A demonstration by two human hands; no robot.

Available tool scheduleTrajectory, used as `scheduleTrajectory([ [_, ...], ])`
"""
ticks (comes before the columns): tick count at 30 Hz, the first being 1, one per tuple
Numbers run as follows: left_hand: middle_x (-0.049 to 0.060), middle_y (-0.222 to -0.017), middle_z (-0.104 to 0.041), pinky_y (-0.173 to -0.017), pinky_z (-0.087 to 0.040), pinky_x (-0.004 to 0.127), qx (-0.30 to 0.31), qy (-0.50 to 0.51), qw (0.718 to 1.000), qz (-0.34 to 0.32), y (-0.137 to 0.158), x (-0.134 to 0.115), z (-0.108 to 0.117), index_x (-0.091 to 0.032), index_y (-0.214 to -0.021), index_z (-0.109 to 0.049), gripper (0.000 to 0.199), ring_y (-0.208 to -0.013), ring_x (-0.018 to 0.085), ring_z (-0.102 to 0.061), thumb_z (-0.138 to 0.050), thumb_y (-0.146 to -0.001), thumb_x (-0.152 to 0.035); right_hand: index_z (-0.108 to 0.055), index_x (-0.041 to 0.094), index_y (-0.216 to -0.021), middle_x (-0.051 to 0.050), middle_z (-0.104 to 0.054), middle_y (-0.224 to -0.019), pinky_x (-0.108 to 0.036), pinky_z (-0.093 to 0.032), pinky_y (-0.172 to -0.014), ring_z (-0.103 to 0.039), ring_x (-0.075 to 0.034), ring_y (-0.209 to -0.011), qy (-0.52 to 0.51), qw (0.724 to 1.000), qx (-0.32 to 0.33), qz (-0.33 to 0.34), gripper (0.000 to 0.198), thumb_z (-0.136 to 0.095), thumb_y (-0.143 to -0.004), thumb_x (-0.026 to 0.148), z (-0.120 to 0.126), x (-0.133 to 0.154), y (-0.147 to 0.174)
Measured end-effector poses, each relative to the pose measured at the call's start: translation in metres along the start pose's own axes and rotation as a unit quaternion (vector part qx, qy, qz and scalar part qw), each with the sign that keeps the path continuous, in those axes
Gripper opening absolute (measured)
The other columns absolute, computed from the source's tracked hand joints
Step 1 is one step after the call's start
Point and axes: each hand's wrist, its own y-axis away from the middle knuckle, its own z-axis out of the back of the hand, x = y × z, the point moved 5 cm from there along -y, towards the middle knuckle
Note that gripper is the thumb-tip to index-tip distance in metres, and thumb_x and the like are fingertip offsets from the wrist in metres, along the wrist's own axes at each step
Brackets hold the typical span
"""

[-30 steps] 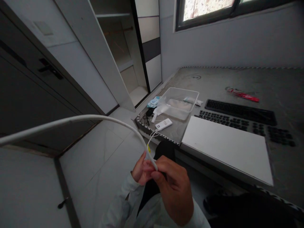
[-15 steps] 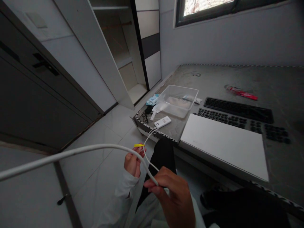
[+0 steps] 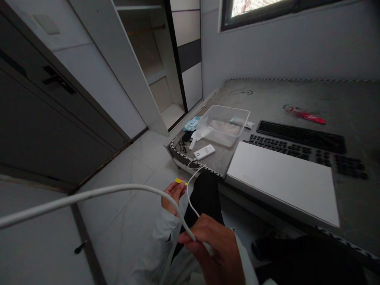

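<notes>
Fingers of the right hand are pinching the thin white cable, while the left hand is gripping its yellow tag; the cable is trailing loose to the white device on the surface, seemingly mid-handling.
</notes>
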Motion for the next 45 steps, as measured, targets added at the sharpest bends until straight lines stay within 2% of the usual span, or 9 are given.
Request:
scheduleTrajectory([
  [4, 0.009, -0.088, -0.075, -0.063, -0.057, 0.014, -0.004, 0.005, 1.000, -0.012, 0.001, 0.004, 0.003, -0.010, -0.094, -0.072, 0.029, -0.069, 0.011, -0.070, -0.081, -0.067, -0.010, -0.072, 0.021, -0.089, 0.000, -0.070, -0.070, -0.023, -0.045, -0.058, -0.060, -0.010, -0.062, -0.003, 1.000, 0.003, -0.013, 0.023, -0.053, -0.096, 0.033, 0.000, -0.002, 0.001],
  [13, 0.010, -0.086, -0.075, -0.062, -0.058, 0.014, -0.034, 0.016, 0.999, 0.004, 0.009, 0.000, 0.000, -0.009, -0.091, -0.072, 0.016, -0.066, 0.010, -0.070, -0.069, -0.077, -0.003, -0.071, 0.021, -0.088, 0.000, -0.071, -0.072, -0.021, -0.047, -0.061, -0.061, -0.010, -0.063, 0.001, 1.000, -0.002, -0.016, 0.022, -0.054, -0.096, 0.033, 0.002, -0.003, -0.001],
  [22, 0.010, -0.086, -0.074, -0.061, -0.057, 0.014, -0.035, 0.024, 0.999, 0.001, 0.011, -0.002, -0.001, -0.008, -0.090, -0.071, 0.015, -0.068, 0.012, -0.070, -0.074, -0.075, -0.007, -0.071, 0.022, -0.088, 0.001, -0.071, -0.072, -0.021, -0.047, -0.061, -0.062, -0.009, -0.064, 0.004, 1.000, -0.007, -0.025, 0.021, -0.055, -0.095, 0.033, 0.002, -0.004, 0.000],
  [28, 0.009, -0.085, -0.074, -0.069, -0.060, 0.020, -0.040, 0.006, 0.999, 0.004, 0.011, -0.001, 0.002, -0.010, -0.094, -0.071, 0.024, -0.072, 0.014, -0.071, -0.079, -0.072, -0.014, -0.071, 0.022, -0.088, 0.000, -0.071, -0.070, -0.022, -0.048, -0.059, -0.062, -0.010, -0.063, 0.008, 1.000, -0.009, -0.020, 0.022, -0.054, -0.096, 0.033, 0.004, -0.004, -0.002],
  [35, 0.009, -0.083, -0.074, -0.059, -0.056, 0.014, -0.041, 0.020, 0.999, 0.005, 0.014, -0.005, -0.002, -0.009, -0.089, -0.071, 0.019, -0.066, 0.011, -0.069, -0.077, -0.072, -0.010, -0.072, 0.023, -0.089, 0.001, -0.071, -0.071, -0.022, -0.047, -0.061, -0.062, -0.011, -0.063, 0.008, 0.999, -0.015, -0.027, 0.021, -0.054, -0.095, 0.033, 0.006, -0.005, 0.000],
  [45, 0.009, -0.086, -0.074, -0.059, -0.056, 0.015, -0.047, 0.020, 0.999, 0.005, 0.014, -0.005, -0.001, -0.008, -0.092, -0.071, 0.016, -0.066, 0.011, -0.069, -0.070, -0.076, -0.006, -0.071, 0.022, -0.087, 0.001, -0.070, -0.070, -0.020, -0.047, -0.060, -0.061, -0.010, -0.062, 0.011, 0.999, -0.019, -0.028, 0.022, -0.055, -0.095, 0.033, 0.006, -0.003, -0.003],
])
